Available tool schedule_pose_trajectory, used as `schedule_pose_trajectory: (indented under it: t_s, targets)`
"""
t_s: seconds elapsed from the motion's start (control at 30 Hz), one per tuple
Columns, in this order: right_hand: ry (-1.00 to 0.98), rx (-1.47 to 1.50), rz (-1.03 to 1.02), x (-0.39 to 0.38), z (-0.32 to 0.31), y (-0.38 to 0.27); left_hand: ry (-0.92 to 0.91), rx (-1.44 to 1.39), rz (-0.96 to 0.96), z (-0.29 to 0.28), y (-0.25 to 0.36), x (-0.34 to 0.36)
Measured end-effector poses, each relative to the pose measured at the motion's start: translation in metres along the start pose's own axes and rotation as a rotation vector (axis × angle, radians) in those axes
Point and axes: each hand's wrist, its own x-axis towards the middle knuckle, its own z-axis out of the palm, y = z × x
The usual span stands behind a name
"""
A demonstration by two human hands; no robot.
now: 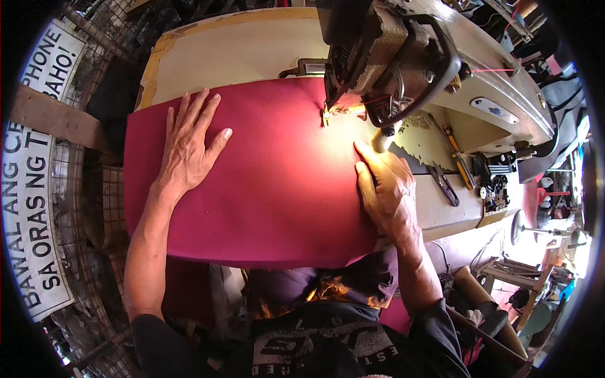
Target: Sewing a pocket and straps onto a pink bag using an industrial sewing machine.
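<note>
A large maroon cloth [271, 189] lies over the bed of a sewing machine [391, 57] and hangs over the near edge. Flat on its left part rests my left hand [190, 145], fingers stretched and thumb out to the side, holding nothing. My right hand [387, 183] lies along the cloth's right edge, just below the lit needle area. Its index finger and thumb are extended and a little apart on the cloth; the other fingers are partly hidden. The presser foot [326, 116] sits at the cloth's far right part.
Scissors [444, 186] and a yellow-handled tool [460, 157] lie on the machine table right of my right hand. Small black metal parts [495, 189] stand beyond them. A wire grid wall with a white sign [38, 189] rises at the left. A wooden stool [517, 283] stands at the lower right.
</note>
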Motion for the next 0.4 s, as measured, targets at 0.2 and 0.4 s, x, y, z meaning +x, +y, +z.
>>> schedule_pose_trajectory:
  t_s: [0.2, 0.4]
  targets:
    - [0.060, 0.005, -0.017, 0.011, 0.007, 0.006, 0.003, 0.016, 0.022, 0.003, -0.005, 0.019]
    - [0.046, 0.044, 0.026, 0.014, 0.010, 0.010, -0.015, 0.009, 0.006, 0.006, -0.008, 0.025]
